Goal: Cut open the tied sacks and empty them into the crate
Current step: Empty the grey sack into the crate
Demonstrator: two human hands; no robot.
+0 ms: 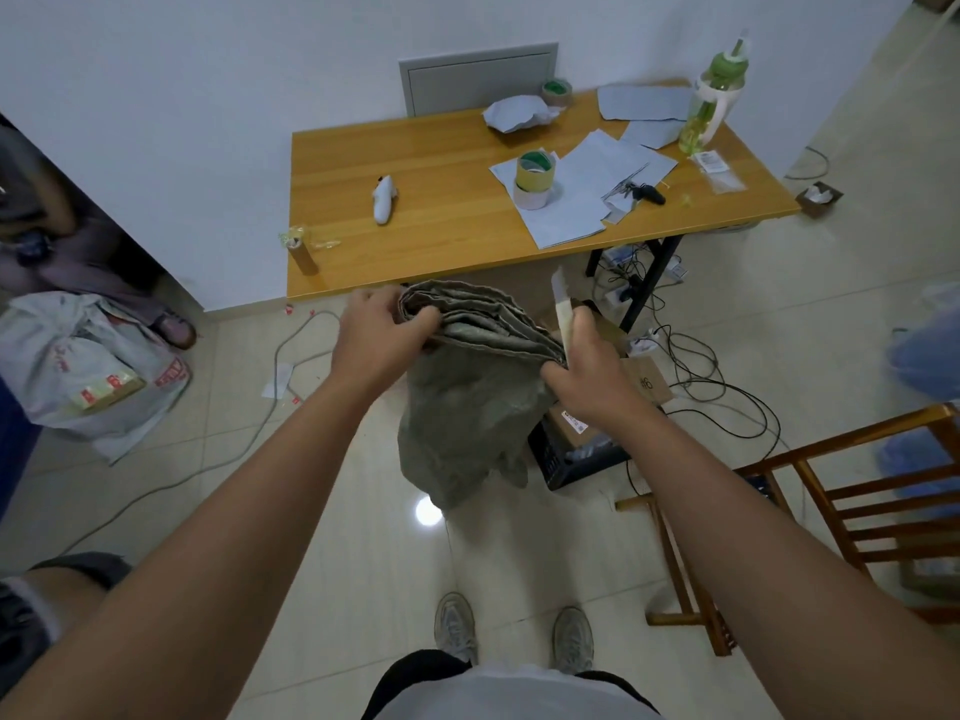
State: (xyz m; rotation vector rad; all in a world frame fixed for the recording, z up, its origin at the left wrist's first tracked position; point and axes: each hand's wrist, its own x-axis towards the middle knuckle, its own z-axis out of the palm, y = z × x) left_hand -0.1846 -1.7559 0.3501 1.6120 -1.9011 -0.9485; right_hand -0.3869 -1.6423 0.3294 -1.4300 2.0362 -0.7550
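Grey-green woven sack (467, 402) held up over floor, just left of black slotted crate (566, 459), bunched mouth uppermost. Left hand (371, 337) grip clamped on gathered folds; right hand (584, 376) pinching opposite edge, also gripping pale blade-like cutter (562, 309). Likely spreading the mouth for tipping. Cloth coarse, limp, creased; body hangs slack. Cartons already in crate.

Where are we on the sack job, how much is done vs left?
Done: the grey-green sack hangs limp, so it looks emptied; boxes already sit in the black crate behind it. In hand: the left hand and right hand grip the sack's gathered mouth, the right also holding a cutter. Left: the white sack on the floor still looks full.
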